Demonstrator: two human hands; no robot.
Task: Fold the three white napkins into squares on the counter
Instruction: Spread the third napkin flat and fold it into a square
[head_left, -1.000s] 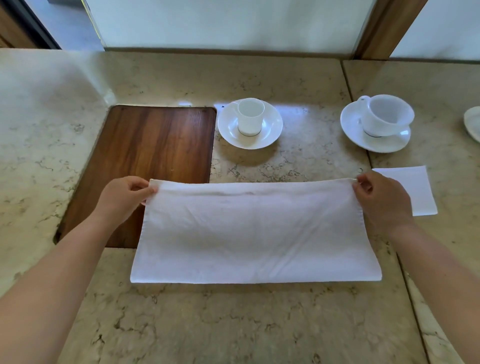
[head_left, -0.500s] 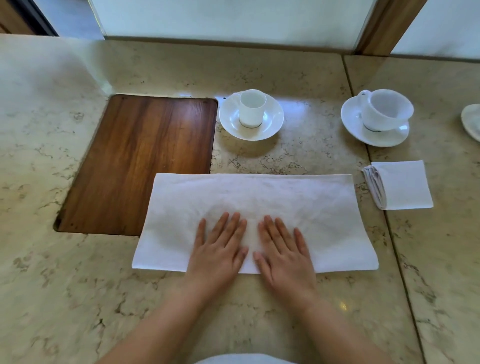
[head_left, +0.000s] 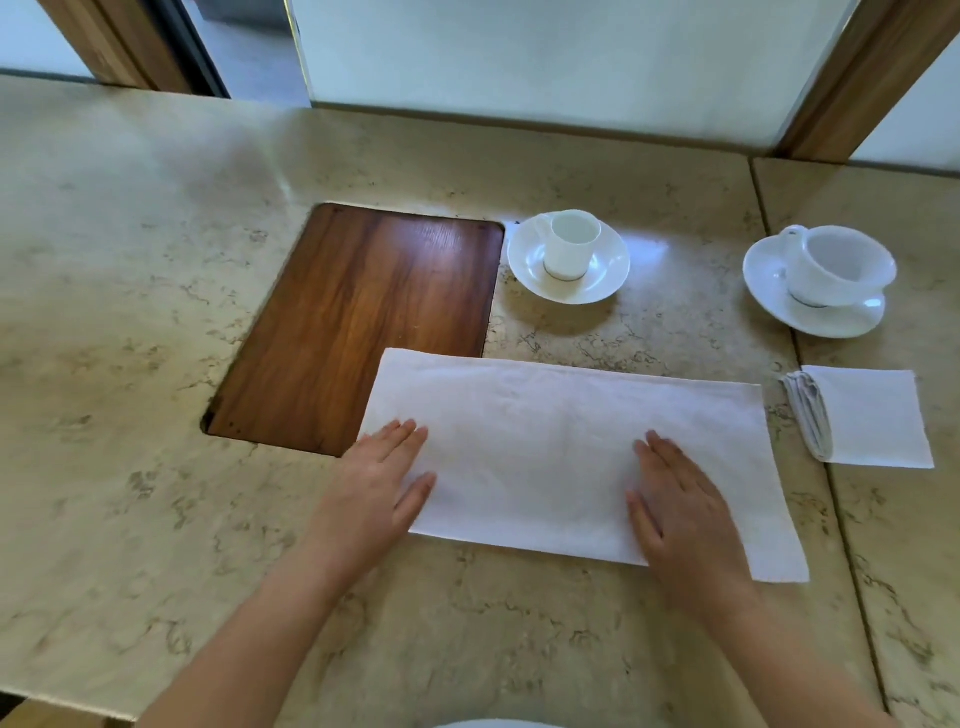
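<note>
Two flat hands press one napkin (head_left: 561, 447), folded in half into a long strip, on the counter (head_left: 130, 322). The strip's long axis runs from hand to hand, side to side before the person, its far left corner overlapping the wooden board (head_left: 358, 317). The left hand (head_left: 382, 480) lies palm down at the strip's left short edge, fingertips on the cloth and the heel off it on the stone; the fingers are straight and together, grasping nothing. The right hand (head_left: 675, 504) lies palm down fully on the cloth, inward of the right short edge, with a stretch of strip extending beyond it to the right; its fingers are likewise extended, holding nothing. Judged from this layout, the next fold would carry one short end across to the other, and each hand is nearest its own end, the left already at the edge. Beyond the right hand, well apart from the strip, a folded square (head_left: 872, 415) rests on the counter. Ahead of the hands stand a small cup on a saucer (head_left: 569, 257) and a wider cup on a saucer (head_left: 826, 280).
</note>
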